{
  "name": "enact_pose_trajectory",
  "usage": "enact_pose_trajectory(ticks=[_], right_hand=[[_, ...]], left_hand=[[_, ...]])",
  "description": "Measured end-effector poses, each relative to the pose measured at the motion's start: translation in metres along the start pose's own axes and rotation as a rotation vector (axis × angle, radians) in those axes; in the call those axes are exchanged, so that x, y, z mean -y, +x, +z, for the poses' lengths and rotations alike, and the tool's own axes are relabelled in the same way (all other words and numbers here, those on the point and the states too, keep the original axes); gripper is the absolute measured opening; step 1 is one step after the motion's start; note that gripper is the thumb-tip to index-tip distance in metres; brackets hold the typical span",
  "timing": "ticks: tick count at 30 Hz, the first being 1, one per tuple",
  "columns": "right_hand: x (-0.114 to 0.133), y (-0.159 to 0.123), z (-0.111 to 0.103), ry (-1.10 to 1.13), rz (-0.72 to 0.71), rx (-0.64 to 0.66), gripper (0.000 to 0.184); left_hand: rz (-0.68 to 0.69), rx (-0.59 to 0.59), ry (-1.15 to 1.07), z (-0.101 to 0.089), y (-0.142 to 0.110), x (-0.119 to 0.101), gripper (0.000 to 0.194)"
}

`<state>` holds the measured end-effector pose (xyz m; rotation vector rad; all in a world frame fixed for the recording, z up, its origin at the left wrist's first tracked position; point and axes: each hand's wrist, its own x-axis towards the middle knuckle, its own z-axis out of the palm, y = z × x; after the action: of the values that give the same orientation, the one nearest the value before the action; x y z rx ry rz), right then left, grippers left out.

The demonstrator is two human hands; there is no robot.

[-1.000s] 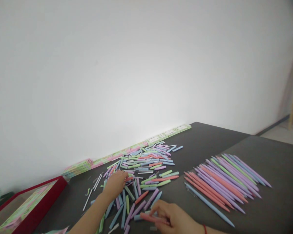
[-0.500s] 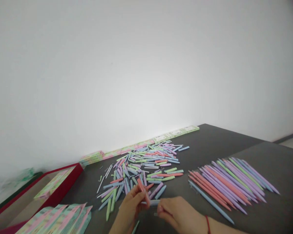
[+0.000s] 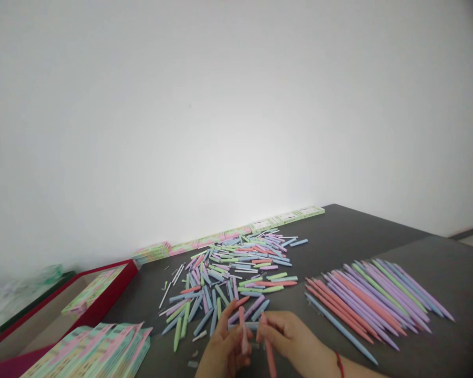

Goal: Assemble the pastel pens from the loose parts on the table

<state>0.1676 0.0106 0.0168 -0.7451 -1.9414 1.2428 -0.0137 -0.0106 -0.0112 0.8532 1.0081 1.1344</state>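
My left hand (image 3: pixel 223 346) pinches a short pink pen part (image 3: pixel 243 331) upright between thumb and fingers. Beside it, my right hand (image 3: pixel 287 333) grips a coral pen barrel (image 3: pixel 270 359) that points down toward the table. The two parts are close together but apart. Just beyond my fingers spreads a loose pile of pen parts (image 3: pixel 256 265) in blue, green, purple and coral, with thin white refills among them. To the right of my right hand lies a row of long pens (image 3: pixel 362 299), mostly purple and coral, with one blue pen (image 3: pixel 341 328) nearest me.
At the left, a red-edged box (image 3: pixel 114 281) holds a printed packet. Several printed packs (image 3: pixel 98 349) are fanned in front of it. Flat boxes (image 3: pixel 236 232) line the wall along the dark table (image 3: pixel 350 231). Clear plastic bags (image 3: pixel 19 299) sit far left.
My right hand now has a coral barrel hanging down from it. My left hand has moved slightly right, turning its pink part upright. Small bits now show on the table left of it.
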Motion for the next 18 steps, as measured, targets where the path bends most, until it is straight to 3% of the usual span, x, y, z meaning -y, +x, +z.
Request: enact_pose_trajectory(ticks=[3, 7, 9, 12, 15, 18], right_hand=[[-0.001, 0.000, 0.000, 0.076, -0.042, 0.023, 0.035], [-0.003, 0.000, 0.000, -0.004, -0.028, 0.027, 0.030], [-0.003, 0.001, -0.001, -0.040, -0.015, 0.025, 0.026], [-0.003, 0.002, -0.001, -0.061, -0.004, 0.049, 0.021], [-0.002, 0.002, -0.001, -0.025, -0.028, 0.109, 0.021], [-0.001, 0.001, 0.000, -0.056, -0.025, 0.123, 0.020]], left_hand=[[0.065, 0.059, 0.368, -0.005, 0.001, 0.002, 0.074], [0.191, -0.033, 1.181, -0.014, 0.001, 0.005, 0.064], [0.269, -0.071, 1.393, -0.016, -0.001, 0.003, 0.057], [0.537, -0.087, 1.415, -0.012, -0.005, -0.001, 0.044], [0.801, -0.068, 1.165, -0.003, -0.008, 0.001, 0.037], [0.873, -0.048, 0.946, 0.008, -0.009, 0.006, 0.034]])
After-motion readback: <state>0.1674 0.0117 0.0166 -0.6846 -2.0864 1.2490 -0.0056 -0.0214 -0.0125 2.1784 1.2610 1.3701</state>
